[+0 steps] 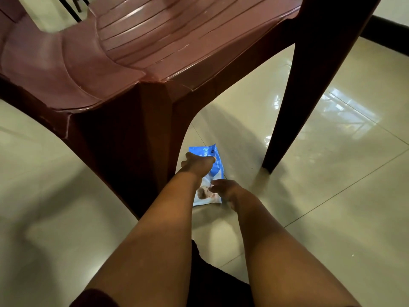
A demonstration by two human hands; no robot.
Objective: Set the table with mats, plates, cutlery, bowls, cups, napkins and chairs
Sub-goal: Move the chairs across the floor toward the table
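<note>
- From the camera on my head: I look down at a glossy, pale tiled floor with thin dark joints; window light glares off the tiles at the right, and a dark skirting strip runs along the upper right edge.
- A maroon plastic chair fills the upper part of the view, its ribbed seat facing up. One leg comes down just left of my hands, another stands on the tiles well to the right.
- A blue and white packet lies flat on the floor under the seat's edge, between those two legs and just beside the nearer one. The blue end points away from me; the white end, with a small printed picture, is nearest me. The print is too small to read, so I cannot tell what is inside.
- My left hand reaches down onto the far, blue half of the packet, fingers curled over its left edge and gripping it.
- My right hand is at the near, white end, fingers loosely bent with the tips at the packet's right edge; whether they pinch it or only touch it I cannot tell.
- Both my forearms are bare, and dark cloth shows between them at the bottom.
</note>
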